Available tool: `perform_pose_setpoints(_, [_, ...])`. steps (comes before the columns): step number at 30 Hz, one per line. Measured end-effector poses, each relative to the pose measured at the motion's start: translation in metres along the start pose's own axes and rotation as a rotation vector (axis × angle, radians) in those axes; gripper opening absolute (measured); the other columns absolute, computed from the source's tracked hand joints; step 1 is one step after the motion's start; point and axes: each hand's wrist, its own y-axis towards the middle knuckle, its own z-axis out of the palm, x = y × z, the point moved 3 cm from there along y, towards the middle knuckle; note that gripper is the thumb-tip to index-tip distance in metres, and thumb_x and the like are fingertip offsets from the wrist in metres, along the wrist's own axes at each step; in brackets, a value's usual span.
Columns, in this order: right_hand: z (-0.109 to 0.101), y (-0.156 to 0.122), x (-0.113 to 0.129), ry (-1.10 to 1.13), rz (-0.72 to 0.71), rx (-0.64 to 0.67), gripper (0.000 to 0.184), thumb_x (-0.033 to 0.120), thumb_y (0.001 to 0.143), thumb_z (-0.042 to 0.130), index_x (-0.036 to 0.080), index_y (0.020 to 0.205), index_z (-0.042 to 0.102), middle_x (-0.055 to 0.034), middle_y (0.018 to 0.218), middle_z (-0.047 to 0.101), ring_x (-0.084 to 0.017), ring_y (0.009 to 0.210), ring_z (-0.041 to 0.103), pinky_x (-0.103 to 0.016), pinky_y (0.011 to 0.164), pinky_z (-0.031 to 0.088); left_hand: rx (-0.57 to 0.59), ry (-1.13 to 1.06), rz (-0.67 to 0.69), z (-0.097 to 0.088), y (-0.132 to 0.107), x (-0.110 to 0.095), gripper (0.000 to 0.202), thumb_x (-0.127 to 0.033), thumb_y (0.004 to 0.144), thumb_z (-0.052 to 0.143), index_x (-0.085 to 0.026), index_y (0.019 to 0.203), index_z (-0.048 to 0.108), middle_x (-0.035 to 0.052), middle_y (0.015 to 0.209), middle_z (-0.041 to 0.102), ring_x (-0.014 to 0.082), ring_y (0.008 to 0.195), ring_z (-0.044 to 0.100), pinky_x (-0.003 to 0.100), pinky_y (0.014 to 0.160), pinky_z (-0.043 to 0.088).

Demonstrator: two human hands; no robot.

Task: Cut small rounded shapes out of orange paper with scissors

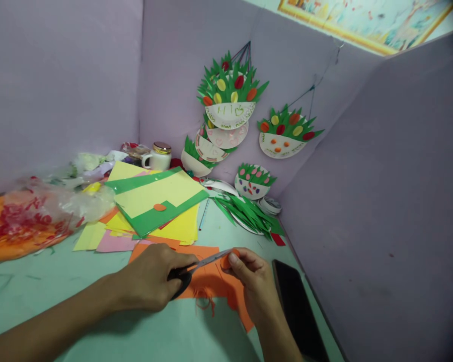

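Observation:
My left hand grips a pair of scissors by its black handles, with the blades pointing right. Between the thumb and fingers of my right hand is a small orange paper piece, and the blade tips reach its edge. Below both hands lies a sheet of orange paper with pieces cut out of it. Thin orange paper scraps rest at its near edge. Whether the blades are parted is hard to make out.
Coloured sheets are stacked ahead, an orange oval on top. Plastic bags lie left and a lidded mug behind. A black phone-like slab is at right, green paper strips beyond. Paper-plate crafts hang on the wall.

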Motion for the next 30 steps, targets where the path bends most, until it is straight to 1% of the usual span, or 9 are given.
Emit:
perform_pose_setpoints(4, [0.0002,-0.0005,0.0001,-0.009,-0.003,0.005,0.018,0.034,0.063,0.074,0.017,0.064,0.069,0.0,0.058,0.062,-0.012,0.058,0.056,-0.024,0.059,0.046,-0.014,-0.014,0.003,0.0021,-0.0002,0.0013,0.01,-0.011,0.065,0.04,-0.02,0.065,0.045,-0.0055,0.05,0.05,0.009,0.044,0.043,0.02,0.048,0.027])
perform_pose_setpoints(9, [0.0006,0.0,-0.0004,-0.017,-0.005,0.008,0.019,0.035,0.062,0.074,0.017,0.063,0.069,-0.0008,0.058,0.062,-0.013,0.058,0.056,-0.025,0.059,0.046,-0.016,-0.023,0.011,0.0016,-0.0004,0.0018,0.011,-0.009,0.064,0.04,-0.02,0.064,0.042,-0.0053,0.051,0.051,0.009,0.044,0.044,0.021,0.048,0.027])
perform_pose_setpoints(14, [0.0004,0.0001,-0.0005,-0.015,-0.003,0.009,0.018,0.034,0.063,0.074,0.017,0.063,0.069,-0.0002,0.058,0.062,-0.013,0.059,0.055,-0.024,0.059,0.046,-0.013,-0.043,0.023,0.0044,0.001,0.005,0.009,-0.011,0.062,0.039,-0.02,0.063,0.038,-0.0053,0.048,0.047,0.0088,0.043,0.04,0.021,0.046,0.025])
perform_pose_setpoints(21, [0.0016,0.0002,-0.0004,-0.017,-0.002,0.01,0.017,0.034,0.063,0.074,0.018,0.063,0.069,0.0005,0.057,0.062,-0.012,0.058,0.055,-0.023,0.059,0.045,-0.018,-0.029,0.016,0.0086,0.0015,0.0092,0.009,-0.011,0.062,0.04,-0.02,0.061,0.039,-0.0055,0.048,0.046,0.0086,0.042,0.039,0.02,0.045,0.025])
perform_pose_setpoints(26, [0.0039,-0.0008,0.0007,-0.04,0.015,0.018,0.017,0.033,0.061,0.074,0.018,0.062,0.069,0.0005,0.057,0.062,-0.011,0.057,0.054,-0.023,0.058,0.043,-0.026,0.004,0.016,0.0057,0.0011,0.0075,0.009,-0.011,0.063,0.041,-0.02,0.062,0.04,-0.0058,0.049,0.049,0.0084,0.042,0.041,0.02,0.046,0.025])
perform_pose_setpoints(30, [0.0031,-0.0012,0.0004,-0.051,0.017,0.021,0.016,0.033,0.061,0.075,0.017,0.062,0.069,0.0008,0.056,0.062,-0.011,0.057,0.054,-0.023,0.058,0.043,0.0,0.007,0.006,0.0031,0.0001,0.0055,0.01,-0.009,0.064,0.04,-0.02,0.064,0.04,-0.0056,0.05,0.049,0.0083,0.044,0.042,0.02,0.047,0.025])
